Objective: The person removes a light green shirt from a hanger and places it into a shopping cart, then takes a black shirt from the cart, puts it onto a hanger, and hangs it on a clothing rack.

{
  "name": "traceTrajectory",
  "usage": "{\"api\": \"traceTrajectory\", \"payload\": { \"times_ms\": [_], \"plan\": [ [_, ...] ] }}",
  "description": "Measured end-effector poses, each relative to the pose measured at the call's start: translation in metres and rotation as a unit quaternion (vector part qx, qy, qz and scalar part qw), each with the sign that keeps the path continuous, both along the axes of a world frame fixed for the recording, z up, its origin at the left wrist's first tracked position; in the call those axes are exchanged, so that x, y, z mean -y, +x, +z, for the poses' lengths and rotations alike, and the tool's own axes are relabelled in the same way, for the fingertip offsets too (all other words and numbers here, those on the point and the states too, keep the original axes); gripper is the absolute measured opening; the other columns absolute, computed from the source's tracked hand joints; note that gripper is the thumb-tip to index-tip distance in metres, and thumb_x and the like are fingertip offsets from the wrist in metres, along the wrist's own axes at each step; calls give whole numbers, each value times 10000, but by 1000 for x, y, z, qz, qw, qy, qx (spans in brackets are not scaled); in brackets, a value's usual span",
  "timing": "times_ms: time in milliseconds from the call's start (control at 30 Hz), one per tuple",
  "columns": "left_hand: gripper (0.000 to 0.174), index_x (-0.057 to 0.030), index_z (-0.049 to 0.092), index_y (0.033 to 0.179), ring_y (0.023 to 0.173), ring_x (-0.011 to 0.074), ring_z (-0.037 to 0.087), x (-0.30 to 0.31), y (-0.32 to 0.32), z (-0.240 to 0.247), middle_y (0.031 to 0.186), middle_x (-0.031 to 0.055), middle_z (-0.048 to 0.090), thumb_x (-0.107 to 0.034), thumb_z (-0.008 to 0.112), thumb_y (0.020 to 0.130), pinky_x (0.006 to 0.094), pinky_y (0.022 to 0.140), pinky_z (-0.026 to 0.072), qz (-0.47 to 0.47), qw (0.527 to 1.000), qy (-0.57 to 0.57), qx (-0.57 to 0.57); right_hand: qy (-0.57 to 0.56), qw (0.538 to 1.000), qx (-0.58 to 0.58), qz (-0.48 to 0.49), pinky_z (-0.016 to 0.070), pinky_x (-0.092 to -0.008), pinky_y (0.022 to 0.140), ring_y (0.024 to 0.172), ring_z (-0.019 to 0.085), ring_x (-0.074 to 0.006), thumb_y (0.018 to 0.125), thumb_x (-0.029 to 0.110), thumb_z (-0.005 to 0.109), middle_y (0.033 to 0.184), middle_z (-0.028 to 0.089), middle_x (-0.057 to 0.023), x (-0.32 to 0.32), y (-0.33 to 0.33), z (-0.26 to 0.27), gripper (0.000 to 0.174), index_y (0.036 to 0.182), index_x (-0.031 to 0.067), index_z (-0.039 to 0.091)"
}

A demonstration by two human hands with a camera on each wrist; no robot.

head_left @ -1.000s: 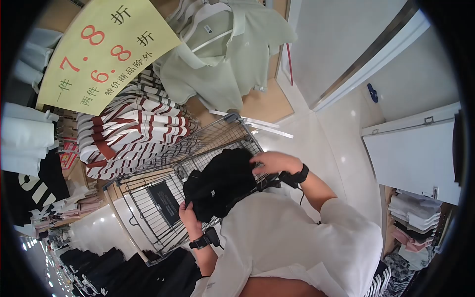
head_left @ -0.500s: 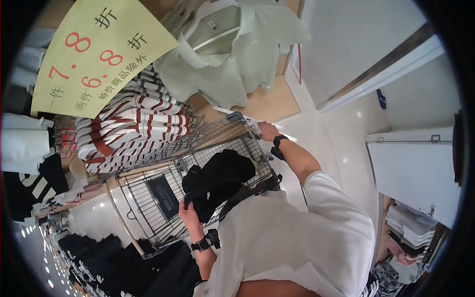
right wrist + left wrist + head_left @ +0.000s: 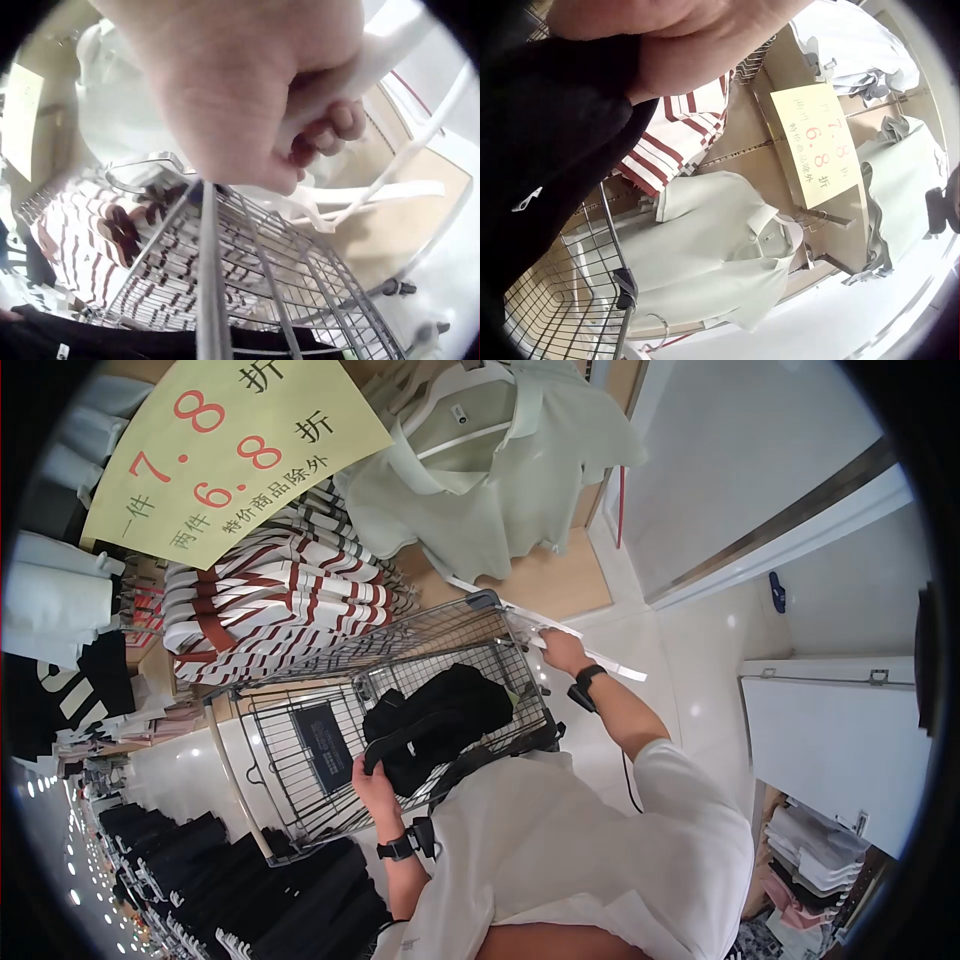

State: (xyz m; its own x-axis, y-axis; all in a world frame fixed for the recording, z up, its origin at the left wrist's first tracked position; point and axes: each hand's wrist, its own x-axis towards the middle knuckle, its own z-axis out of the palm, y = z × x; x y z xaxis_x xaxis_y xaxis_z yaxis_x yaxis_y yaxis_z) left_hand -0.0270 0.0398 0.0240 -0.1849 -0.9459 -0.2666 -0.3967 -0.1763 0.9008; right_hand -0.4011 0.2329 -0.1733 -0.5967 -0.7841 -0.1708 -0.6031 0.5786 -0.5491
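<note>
Okay, my left grip (image 3: 376, 790) pinches the black garment (image 3: 455, 710) bunched in the wire cart (image 3: 484, 600); my right grip (image 3: 566, 650) is curled round a white hanger (image 3: 394, 58), just beside the cart's end

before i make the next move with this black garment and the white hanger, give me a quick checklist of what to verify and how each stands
1. Left hand has the black garment: ok, it pinches an edge.
2. Right hand has the white hanger: ok, fingers curled round it.
3. Garment spread out: not ok, it is bunched up over the shopping cart.
4. Garment on the hanger: not ok, the two are apart.
5. Metal hook clear of the cart: cannot tell, they come close together in the right wrist view.
</note>
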Motion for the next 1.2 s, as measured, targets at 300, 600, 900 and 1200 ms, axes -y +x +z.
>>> {"api": "traceTrajectory", "payload": {
  "times_ms": [300, 600, 900, 1200],
  "plan": [
    [283, 61, 587, 1079, 908, 202, 577, 52, -27, 3, 974, 118, 620, -11, 655, 814, 315, 862, 458, -29, 984, -163, 63, -34, 991, -19, -126, 519, -442, 712, 813, 653, -364, 819, 347, 706, 882, 692, -160, -100, 41, 195, 295, 949, 84, 721],
    [286, 48, 601, 1081, 943, 345, 591, 60, -69, 61, 1011, 189, 574, -69, 665, 828, 389, 841, 470, -123, 954, -260, 85, -173, 979, 104, -27, 487, -297, 645, 675, 617, -179, 747, 90, 781, 817, 679, -106, -93, 113, 363, 285, 1012, 19, 704],
    [316, 16, 620, 1084, 969, 315, 579, 0, -52, 157, 1077, 138, 525, 42, 667, 773, 351, 827, 475, -302, 914, -269, -33, -359, 928, 63, 81, 497, -320, 652, 719, 644, -246, 749, 144, 798, 819, 679, -97, 40, 197, 349, 367, 1070, 25, 666],
    [638, -44, 523, 1292, 981, 316, 587, -4, -18, 191, 1279, 159, 412, 69, 660, 680, 347, 776, 515, -344, 855, -381, -78, -417, 907, 35, 44, 521, -280, 666, 700, 675, -200, 740, 105, 810, 797, 690, -84, 80, 218, 350, 481, 1170, 33, 605]
  ]
}}
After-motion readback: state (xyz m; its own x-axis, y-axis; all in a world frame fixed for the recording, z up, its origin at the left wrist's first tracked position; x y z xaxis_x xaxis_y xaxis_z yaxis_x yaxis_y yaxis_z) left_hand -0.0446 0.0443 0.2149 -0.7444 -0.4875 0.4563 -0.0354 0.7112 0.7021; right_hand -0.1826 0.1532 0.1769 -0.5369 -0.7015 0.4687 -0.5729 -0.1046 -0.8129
